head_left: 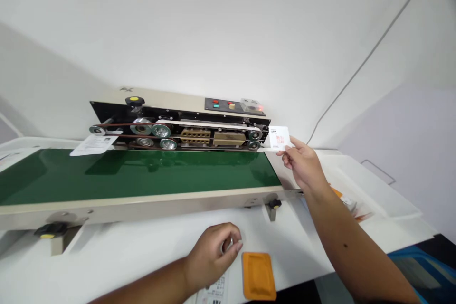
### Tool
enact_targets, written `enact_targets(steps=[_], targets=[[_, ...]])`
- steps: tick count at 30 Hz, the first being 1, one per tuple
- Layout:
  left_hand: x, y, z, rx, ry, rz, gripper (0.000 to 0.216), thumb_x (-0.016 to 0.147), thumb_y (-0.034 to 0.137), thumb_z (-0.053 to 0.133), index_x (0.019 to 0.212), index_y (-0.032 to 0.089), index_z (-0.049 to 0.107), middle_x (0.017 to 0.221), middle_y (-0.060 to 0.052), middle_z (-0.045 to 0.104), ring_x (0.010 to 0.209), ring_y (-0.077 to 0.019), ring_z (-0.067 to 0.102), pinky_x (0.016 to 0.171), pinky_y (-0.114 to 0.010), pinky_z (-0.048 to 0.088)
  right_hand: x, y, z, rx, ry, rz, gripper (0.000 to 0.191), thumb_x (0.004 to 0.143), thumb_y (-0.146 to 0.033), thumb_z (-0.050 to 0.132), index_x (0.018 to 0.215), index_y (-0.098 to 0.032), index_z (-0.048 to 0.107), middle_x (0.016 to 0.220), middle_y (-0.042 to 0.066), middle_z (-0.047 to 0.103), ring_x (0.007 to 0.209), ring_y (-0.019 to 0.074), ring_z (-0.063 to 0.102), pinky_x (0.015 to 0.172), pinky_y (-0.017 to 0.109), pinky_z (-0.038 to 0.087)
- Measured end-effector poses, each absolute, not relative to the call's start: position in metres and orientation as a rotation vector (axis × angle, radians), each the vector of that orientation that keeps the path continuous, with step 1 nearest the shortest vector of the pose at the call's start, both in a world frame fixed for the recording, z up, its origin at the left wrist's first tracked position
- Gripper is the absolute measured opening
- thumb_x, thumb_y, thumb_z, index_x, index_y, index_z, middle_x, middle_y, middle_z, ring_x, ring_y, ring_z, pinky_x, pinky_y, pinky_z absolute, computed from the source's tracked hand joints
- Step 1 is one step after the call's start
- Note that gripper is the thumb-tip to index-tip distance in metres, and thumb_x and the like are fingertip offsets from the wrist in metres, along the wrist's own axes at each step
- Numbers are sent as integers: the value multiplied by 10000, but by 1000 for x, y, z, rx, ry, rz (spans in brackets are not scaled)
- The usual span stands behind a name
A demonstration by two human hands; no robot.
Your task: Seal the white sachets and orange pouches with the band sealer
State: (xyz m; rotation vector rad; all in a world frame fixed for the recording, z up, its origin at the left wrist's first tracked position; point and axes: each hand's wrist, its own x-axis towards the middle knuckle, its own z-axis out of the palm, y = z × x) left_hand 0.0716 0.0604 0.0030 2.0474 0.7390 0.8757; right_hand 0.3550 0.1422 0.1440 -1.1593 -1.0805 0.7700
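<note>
My right hand (302, 161) is closed on the lower right edge of a small white packet (279, 135) with red and black print. It keeps the packet upright at the right end of a band sealing machine (213, 128), beside the rollers. My left hand (215, 254) rests in front of the machine, fingers curled and thumb near the index finger, with nothing visible in them. Under its wrist lies a printed white packet (217, 292), partly hidden. Just right of that hand is an orange packet (259, 275). Another white packet (94, 145) sticks out at the machine's left end.
A green conveyor belt (142, 175) runs along the machine's front. Black knobs (274, 204) jut out below its edge. On the right stands a white tray (384, 190) with orange and white packets inside. A blue container (423, 270) is at the lower right.
</note>
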Motion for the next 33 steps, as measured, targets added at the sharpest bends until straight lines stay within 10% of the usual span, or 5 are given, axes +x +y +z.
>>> enact_targets(steps=[17, 28, 33], targets=[[73, 58, 1, 2177, 680, 938, 121, 886, 131, 553, 810, 207, 610, 697, 13, 644, 624, -144, 579, 631, -244, 440, 349, 162, 127, -1201, -917, 485, 815, 723, -223, 651, 1510, -112, 469, 633, -14, 677, 457, 105, 537, 392, 189, 407], [73, 61, 2, 2186, 685, 920, 133, 901, 148, 541, 798, 209, 599, 696, 9, 641, 629, -148, 582, 625, -242, 438, 335, 166, 126, -1272, -1099, 1040, 777, 798, -270, 685, 1513, -126, 417, 733, 28, 715, 544, 131, 596, 453, 210, 431], [73, 60, 1, 2208, 687, 916, 123, 891, 145, 551, 800, 210, 601, 690, 12, 643, 630, -150, 582, 639, -249, 434, 332, 146, 126, -1515, -1506, 296, 660, 870, -399, 685, 1482, -227, 509, 888, 34, 690, 774, 191, 617, 682, 315, 514]])
